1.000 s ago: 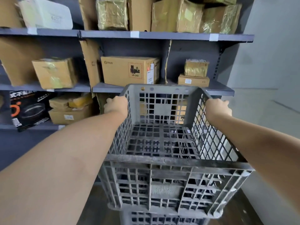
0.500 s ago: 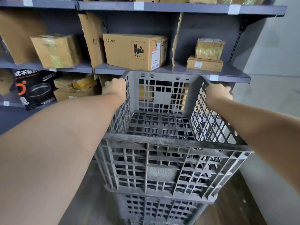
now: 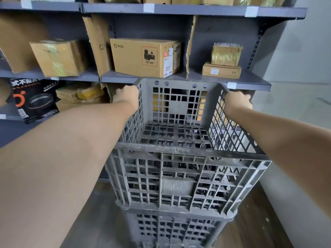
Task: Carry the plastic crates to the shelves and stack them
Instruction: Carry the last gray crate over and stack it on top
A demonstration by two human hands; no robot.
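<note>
A grey lattice plastic crate [image 3: 179, 178] fills the middle of the head view, empty inside. My left hand [image 3: 126, 94] grips its left rim near the far corner, and my right hand [image 3: 237, 102] grips the right rim near the far corner. Directly beneath it stands a second grey crate [image 3: 173, 231], and the upper crate sits on or just above its top. Both crates stand right in front of the grey shelves [image 3: 250, 81].
The shelves hold cardboard boxes: a PICO box [image 3: 143, 58], a taped box [image 3: 57, 58] at left, two small boxes [image 3: 223, 63] at right, a black pan box [image 3: 34, 101] lower left. A pale wall [image 3: 308, 59] runs along the right. The floor [image 3: 259, 221] is dark wood.
The crate in my hands has come down closer to the crate beneath and nearer the shelves. The view has tilted downward, so the top shelf has slid out of sight.
</note>
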